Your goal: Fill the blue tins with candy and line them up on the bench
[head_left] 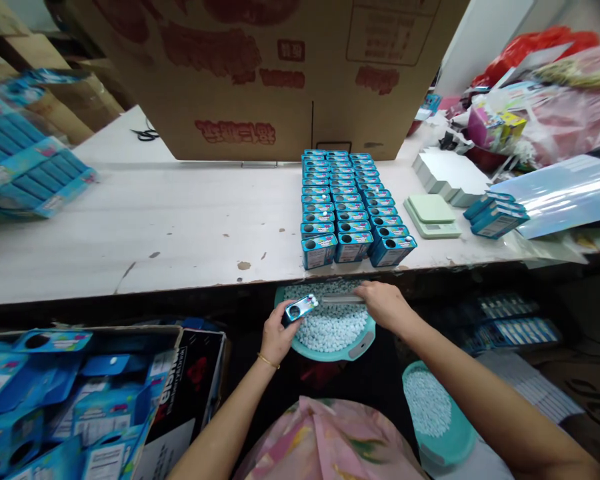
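Over the round teal plastic bowl (353,352), my left hand (275,337) grips a small blue rectangular box (300,309), long top angled toward the translucent elongated tool (343,300) grasped in my right hand (385,303).

small boxes (354,248) standing in rows on the table (90,247) before you, a big carton (280,100) standing behind them, a scale (431,217) sitting to their right, a basin (365,343) of pellets (330,333) resting below the table edge nearest you
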`<state>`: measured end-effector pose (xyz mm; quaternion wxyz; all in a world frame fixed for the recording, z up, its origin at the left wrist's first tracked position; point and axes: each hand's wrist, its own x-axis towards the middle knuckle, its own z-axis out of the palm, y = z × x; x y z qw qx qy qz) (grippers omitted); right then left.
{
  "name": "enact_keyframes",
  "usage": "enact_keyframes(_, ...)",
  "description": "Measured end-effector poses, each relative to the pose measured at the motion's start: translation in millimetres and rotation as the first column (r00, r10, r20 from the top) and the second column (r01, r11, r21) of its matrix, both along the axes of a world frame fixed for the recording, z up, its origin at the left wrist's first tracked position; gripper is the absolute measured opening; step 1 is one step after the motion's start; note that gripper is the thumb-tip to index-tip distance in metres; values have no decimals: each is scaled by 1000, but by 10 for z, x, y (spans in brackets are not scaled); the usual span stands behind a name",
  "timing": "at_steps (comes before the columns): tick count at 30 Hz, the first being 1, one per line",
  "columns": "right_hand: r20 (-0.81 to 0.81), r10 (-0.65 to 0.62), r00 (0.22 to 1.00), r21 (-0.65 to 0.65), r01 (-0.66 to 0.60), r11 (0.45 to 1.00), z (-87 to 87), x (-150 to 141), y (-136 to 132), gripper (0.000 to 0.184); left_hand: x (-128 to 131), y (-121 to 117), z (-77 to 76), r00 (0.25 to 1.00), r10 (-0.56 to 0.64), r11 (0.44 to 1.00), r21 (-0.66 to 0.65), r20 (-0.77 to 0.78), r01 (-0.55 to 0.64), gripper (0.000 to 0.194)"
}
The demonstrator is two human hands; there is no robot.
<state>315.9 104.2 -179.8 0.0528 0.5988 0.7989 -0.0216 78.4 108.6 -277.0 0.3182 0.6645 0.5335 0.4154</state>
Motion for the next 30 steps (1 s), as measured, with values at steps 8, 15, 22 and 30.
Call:
enact_keyframes(8, -195, -302, 933, -213, 260, 942, -1352, -375, 288, 36, -249, -118, 47, 990, 117, 992, -56, 84, -113, 37)
enact_keyframes(15, -475, -317, 821, -274, 204, 940, -1600, -651, 450, 36, -384, -152, 105, 976, 206, 977, -78, 68, -201, 40)
enact_keyframes(22, -665, -286, 690, -254, 151, 955, -1383, -282, 387, 31, -420, -131, 93, 975, 216, 975, -69, 61, -212, 40)
enact_keyframes(30, -705, -114, 700, -155, 4, 988, -567, 6, 292, 28, -133, -27, 46, 994, 108, 994, -17, -13, -108, 35)
